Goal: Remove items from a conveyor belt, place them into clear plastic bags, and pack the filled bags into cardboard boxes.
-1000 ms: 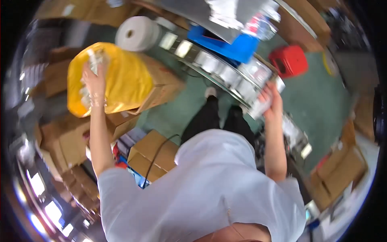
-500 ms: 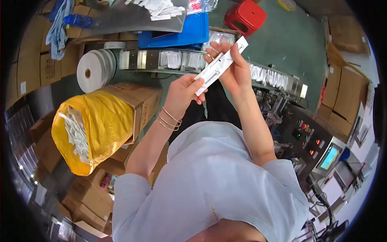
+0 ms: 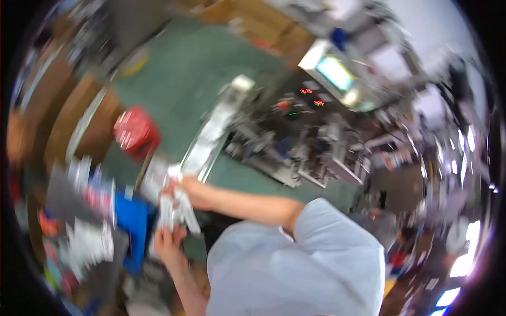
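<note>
The whole view is smeared by motion. Long, flat white packets (image 3: pixel 167 210) are held between my two hands, and one slants away from the others. My right hand (image 3: pixel 188 190) is closed on their upper end. At the lower end my left hand (image 3: pixel 169 243) has its fingers closed around a packet, though the blur hides the exact grip. Just beyond my hands a conveyor track (image 3: pixel 203 150) carries a row of white packets. How many packets I hold cannot be made out.
Left of my hands are a blue tray (image 3: pixel 130 224) and a dark worktop with a pile of white packets (image 3: pixel 87 245). A red stool (image 3: pixel 137 131) stands on the green floor. Ahead to the right are machinery (image 3: pixel 295 150) and a lit screen (image 3: pixel 335 72).
The view has swung to the right, so my hands, the stool and the blue tray now appear further left. The held packets have fanned apart, and my right hand has closed on them.
</note>
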Action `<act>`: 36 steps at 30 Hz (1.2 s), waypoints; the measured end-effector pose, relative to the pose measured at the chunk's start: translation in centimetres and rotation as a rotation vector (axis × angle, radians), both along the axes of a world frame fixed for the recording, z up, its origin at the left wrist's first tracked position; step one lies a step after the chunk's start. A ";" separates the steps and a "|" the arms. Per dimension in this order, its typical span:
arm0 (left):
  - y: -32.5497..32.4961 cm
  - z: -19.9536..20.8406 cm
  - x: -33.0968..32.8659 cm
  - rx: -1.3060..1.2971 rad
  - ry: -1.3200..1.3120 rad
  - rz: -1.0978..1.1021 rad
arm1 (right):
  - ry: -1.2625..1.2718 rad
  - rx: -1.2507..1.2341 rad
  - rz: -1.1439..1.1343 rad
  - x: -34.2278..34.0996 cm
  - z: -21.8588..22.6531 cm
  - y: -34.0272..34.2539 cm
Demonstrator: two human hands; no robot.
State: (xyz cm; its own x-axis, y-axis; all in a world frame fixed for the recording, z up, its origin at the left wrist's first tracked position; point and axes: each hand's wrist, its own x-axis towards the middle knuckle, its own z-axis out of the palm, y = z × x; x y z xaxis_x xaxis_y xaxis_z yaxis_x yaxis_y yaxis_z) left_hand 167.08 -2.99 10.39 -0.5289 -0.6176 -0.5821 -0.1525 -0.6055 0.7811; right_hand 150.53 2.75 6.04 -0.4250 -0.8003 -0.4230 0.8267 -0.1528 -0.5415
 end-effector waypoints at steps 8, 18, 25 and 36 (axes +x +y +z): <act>0.6 -0.9 -6.1 0.011 0.150 -0.322 | 0.856 0.446 -0.035 -3.5 4.9 6.2; 1.6 1.1 -5.9 -0.299 0.003 -0.541 | 1.341 0.320 0.468 -3.6 3.8 7.8; -0.4 -0.1 -6.0 0.052 0.141 -0.106 | 1.475 0.153 0.207 -2.3 4.7 3.0; -2.7 -0.6 -2.7 -0.372 0.042 0.355 | 0.917 0.390 -0.007 -4.7 2.4 -1.8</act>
State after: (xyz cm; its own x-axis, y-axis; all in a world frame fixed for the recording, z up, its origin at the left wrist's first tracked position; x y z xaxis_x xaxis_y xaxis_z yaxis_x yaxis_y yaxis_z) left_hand 164.40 -5.66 9.81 -0.2676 -0.9244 -0.2717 0.0484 -0.2945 0.9544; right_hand 145.85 0.90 8.42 -0.7232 -0.6715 -0.1615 0.0627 0.1690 -0.9836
